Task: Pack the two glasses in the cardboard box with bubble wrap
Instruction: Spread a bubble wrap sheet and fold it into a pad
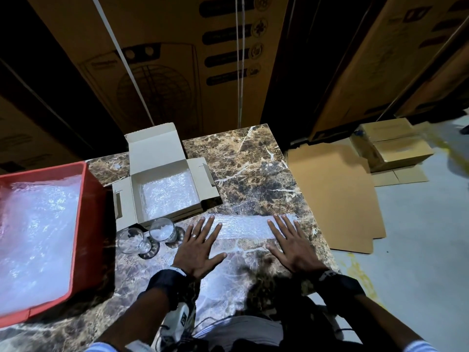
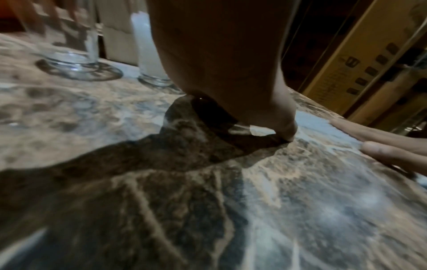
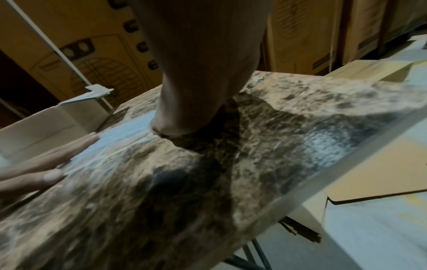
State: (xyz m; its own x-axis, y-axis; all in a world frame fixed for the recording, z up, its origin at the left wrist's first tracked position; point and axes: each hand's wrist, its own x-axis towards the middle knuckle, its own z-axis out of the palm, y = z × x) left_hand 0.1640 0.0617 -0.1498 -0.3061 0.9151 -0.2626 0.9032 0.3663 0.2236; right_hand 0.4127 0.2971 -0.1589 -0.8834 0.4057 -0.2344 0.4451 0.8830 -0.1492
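Both palms down, fingers straight and splayed, clamped on nothing: left hand [image 1: 196, 246] at lower centre of the head view, right hand [image 1: 291, 246] just to its right in the frame. Pressed flat on a clear bubble wrap sheet [image 1: 243, 226] spread across the marbled worktop [image 1: 253, 161], probably to smooth it and stop it curling, so a glass can be rolled up in it. Fingertips reaching the brighter far band of the sheet, which looks like a doubled or folded edge; cannot tell for sure.

Directly left of the left hand, 2 glasses upright on the worktop: an empty glass [image 1: 132, 241] nearer the lower left, and beside it a stuffed glass [image 1: 162, 229] with white padding inside, presumably to cushion it from within. Kept within easy reach, neither wrapped yet.

Just above the glasses in the frame, the cardboard box [image 1: 162, 191] open, lid flap standing up toward the top, side flaps spread, floor already lined with bubble wrap, so ready to receive. Empty of glasses so far.

At the far left edge, a red crate [image 1: 86, 199] holding more bubble wrap, likely the supply. Flattened cardboard [image 1: 335, 194] on the floor at the right, apart from the work.

Likely next need: lay 1 glass on the near part of the sheet and roll.
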